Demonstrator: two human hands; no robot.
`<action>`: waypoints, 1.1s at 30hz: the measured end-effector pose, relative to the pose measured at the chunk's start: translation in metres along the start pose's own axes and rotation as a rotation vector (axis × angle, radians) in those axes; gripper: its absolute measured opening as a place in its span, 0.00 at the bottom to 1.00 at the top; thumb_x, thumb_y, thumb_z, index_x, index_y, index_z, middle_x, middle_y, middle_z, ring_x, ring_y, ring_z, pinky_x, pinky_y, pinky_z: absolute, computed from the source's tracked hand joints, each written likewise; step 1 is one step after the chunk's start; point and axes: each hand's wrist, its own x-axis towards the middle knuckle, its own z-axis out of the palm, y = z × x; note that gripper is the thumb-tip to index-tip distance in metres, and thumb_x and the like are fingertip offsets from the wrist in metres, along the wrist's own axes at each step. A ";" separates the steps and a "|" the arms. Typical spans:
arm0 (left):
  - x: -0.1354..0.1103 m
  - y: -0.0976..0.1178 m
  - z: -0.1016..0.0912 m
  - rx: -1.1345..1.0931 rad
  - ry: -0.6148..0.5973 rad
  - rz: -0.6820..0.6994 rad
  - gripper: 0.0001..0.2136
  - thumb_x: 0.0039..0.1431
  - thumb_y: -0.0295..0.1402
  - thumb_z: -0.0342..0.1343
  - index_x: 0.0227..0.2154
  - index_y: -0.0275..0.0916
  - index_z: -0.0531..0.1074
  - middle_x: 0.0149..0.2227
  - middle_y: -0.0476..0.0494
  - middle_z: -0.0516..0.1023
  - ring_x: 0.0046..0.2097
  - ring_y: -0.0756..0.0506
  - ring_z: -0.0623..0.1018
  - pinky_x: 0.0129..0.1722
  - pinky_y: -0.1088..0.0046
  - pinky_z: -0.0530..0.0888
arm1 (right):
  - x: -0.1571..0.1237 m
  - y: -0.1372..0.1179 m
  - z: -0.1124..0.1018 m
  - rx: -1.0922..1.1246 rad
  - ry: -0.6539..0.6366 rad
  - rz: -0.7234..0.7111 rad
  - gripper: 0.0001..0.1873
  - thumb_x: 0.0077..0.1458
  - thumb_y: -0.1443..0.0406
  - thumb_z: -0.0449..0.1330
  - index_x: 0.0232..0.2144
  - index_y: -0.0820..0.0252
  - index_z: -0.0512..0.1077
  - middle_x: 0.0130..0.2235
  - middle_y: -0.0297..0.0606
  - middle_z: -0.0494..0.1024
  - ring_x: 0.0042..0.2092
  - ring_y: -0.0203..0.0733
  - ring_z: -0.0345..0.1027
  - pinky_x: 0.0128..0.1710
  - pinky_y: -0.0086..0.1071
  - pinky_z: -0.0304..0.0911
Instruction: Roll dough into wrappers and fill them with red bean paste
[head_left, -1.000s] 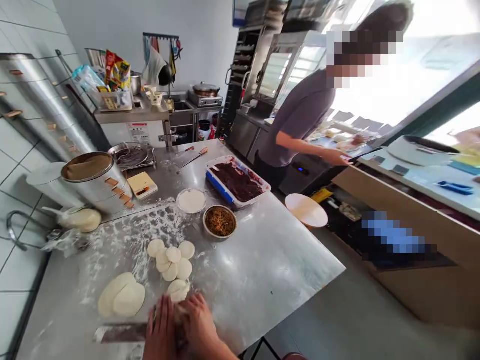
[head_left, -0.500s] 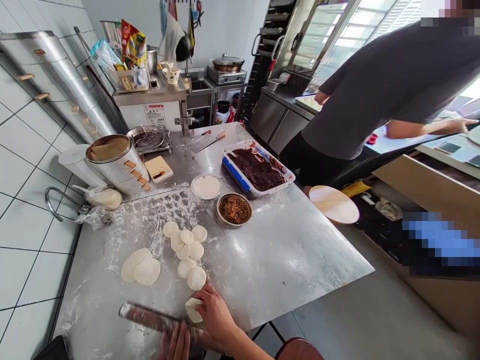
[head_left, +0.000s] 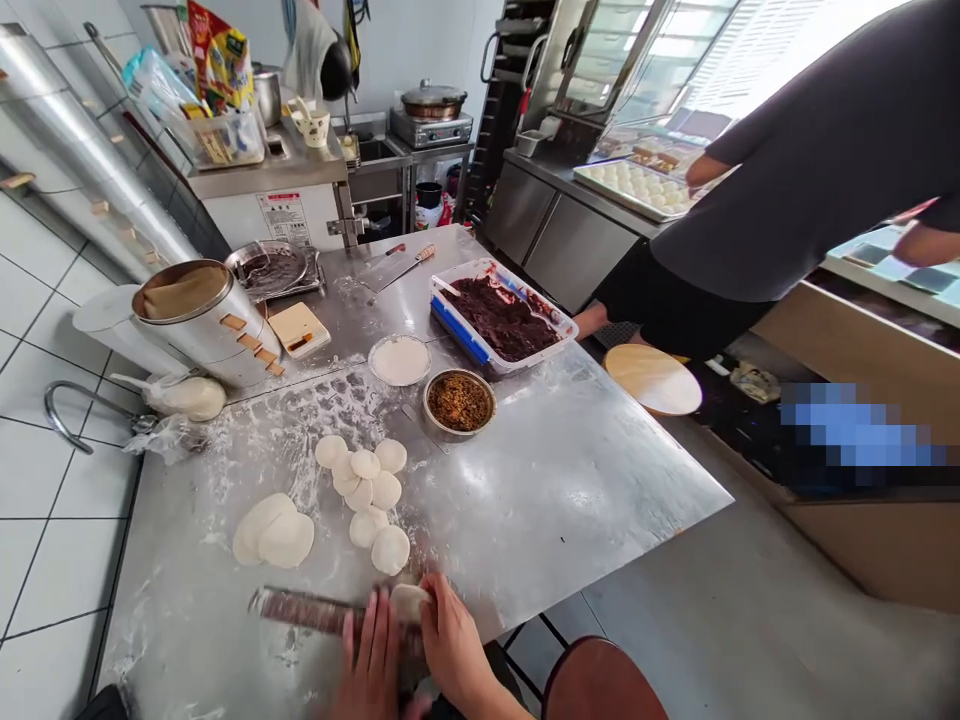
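A dark rolling pin (head_left: 300,609) lies across the floured steel table (head_left: 570,480) near its front edge. My left hand (head_left: 371,660) rests flat on the pin with its fingers stretched out. My right hand (head_left: 450,640) touches a small piece of dough (head_left: 409,600) beside the pin, fingers bent over it. Several small flattened dough rounds (head_left: 367,485) lie in a cluster beyond it. Two larger rolled discs (head_left: 272,532) sit to the left.
A bowl of brown filling (head_left: 459,402), a dish of flour (head_left: 400,360) and a tray of dark paste (head_left: 502,320) stand further back. A metal canister (head_left: 199,320) and bagged dough (head_left: 184,397) are at left. Another person (head_left: 795,170) works at the right counter. A round stool (head_left: 652,380) stands beside the table.
My left hand has moved forward onto the pin and lies flat on it. The dough piece under my right hand sits closer to the pin. The view has shifted slightly.
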 end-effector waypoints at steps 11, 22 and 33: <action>0.000 0.017 -0.001 0.013 -0.076 0.040 0.39 0.60 0.40 0.59 0.72 0.36 0.54 0.72 0.35 0.62 0.76 0.32 0.52 0.73 0.41 0.56 | -0.003 0.015 -0.014 0.008 0.024 0.034 0.16 0.68 0.62 0.45 0.41 0.54 0.72 0.41 0.41 0.80 0.45 0.48 0.75 0.48 0.40 0.67; 0.011 0.026 0.012 -0.027 -0.029 0.002 0.44 0.62 0.42 0.58 0.74 0.38 0.43 0.74 0.37 0.58 0.76 0.32 0.54 0.74 0.39 0.54 | -0.006 0.021 -0.022 0.009 0.036 0.018 0.17 0.64 0.66 0.46 0.46 0.55 0.73 0.46 0.44 0.81 0.50 0.49 0.75 0.53 0.41 0.67; 0.007 0.036 0.016 -0.006 -0.023 0.008 0.42 0.61 0.40 0.59 0.74 0.40 0.47 0.74 0.38 0.57 0.77 0.31 0.48 0.73 0.36 0.56 | -0.012 0.025 -0.027 -0.004 0.015 0.042 0.25 0.52 0.74 0.46 0.49 0.57 0.71 0.50 0.46 0.81 0.52 0.46 0.75 0.55 0.38 0.68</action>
